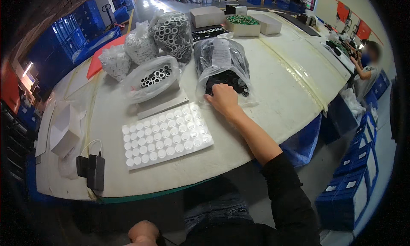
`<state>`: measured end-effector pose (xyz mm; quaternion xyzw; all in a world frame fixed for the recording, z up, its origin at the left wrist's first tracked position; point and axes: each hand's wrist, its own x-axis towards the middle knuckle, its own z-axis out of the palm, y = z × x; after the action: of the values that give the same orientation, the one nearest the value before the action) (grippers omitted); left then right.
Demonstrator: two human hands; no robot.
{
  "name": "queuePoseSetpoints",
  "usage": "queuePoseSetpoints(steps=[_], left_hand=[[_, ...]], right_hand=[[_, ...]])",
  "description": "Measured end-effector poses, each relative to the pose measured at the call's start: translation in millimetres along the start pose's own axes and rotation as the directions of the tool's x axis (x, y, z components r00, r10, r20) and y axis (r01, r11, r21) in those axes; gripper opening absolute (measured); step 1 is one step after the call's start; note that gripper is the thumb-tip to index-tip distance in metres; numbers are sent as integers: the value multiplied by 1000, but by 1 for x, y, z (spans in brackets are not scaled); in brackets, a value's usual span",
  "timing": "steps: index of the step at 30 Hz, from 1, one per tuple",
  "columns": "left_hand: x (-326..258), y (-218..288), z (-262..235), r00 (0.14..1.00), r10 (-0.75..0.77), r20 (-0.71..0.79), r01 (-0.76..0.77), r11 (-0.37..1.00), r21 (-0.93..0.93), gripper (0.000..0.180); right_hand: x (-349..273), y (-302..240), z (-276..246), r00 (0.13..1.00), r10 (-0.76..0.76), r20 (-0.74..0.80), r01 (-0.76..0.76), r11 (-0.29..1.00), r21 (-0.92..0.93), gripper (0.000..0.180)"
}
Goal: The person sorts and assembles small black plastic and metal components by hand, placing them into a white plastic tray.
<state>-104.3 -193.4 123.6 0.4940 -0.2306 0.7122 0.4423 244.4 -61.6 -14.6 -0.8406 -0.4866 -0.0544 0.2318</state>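
Observation:
My right hand [224,100] reaches into the mouth of a clear plastic bag [222,54] filled with small black round parts [232,80]. Its fingers curl down among those parts, and the fingertips are hidden. Low at the front, below the table edge, my left hand [144,231] hangs near my lap; its fingers do not show. A white tray [133,165] lies flat on the table, left of my right forearm, with rows of round white pieces [166,134] on it. Behind the tray, an open bag [141,95] of black-and-white rings [156,76] rests on a grey box [164,104].
Knotted bags of rings [172,32] and white parts [141,45] stand at the back left. Farther back are a box of green pieces [242,20] and pale cartons [207,16]. A black power adapter [95,172] sits front left. Another person [368,69] works at right, near blue crates [348,190].

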Motion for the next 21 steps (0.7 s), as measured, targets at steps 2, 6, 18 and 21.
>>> queuePoseSetpoints(steps=[2, 6, 18, 21], left_hand=[[-11, 7, -6, 998, 65, 14, -65, 998, 4, 23], [-15, 25, -19, 978, -211, 3, 211, 977, 17, 21], [-23, 8, -5, 968, -1, -252, 26, 995, 96, 15], [-22, 9, -26, 998, 22, -56, -24, 999, -36, 22]], right_hand=[[1, -6, 4, 998, -43, -39, 42, 999, -24, 33], [1, -10, -1, 1000, 11, 1, -11, 999, 42, 34], [-16, -15, 5, 988, -73, -138, 156, 507, 847, 22], [-35, -45, 4, 959, -281, 47, 89, 453, 887, 20]])
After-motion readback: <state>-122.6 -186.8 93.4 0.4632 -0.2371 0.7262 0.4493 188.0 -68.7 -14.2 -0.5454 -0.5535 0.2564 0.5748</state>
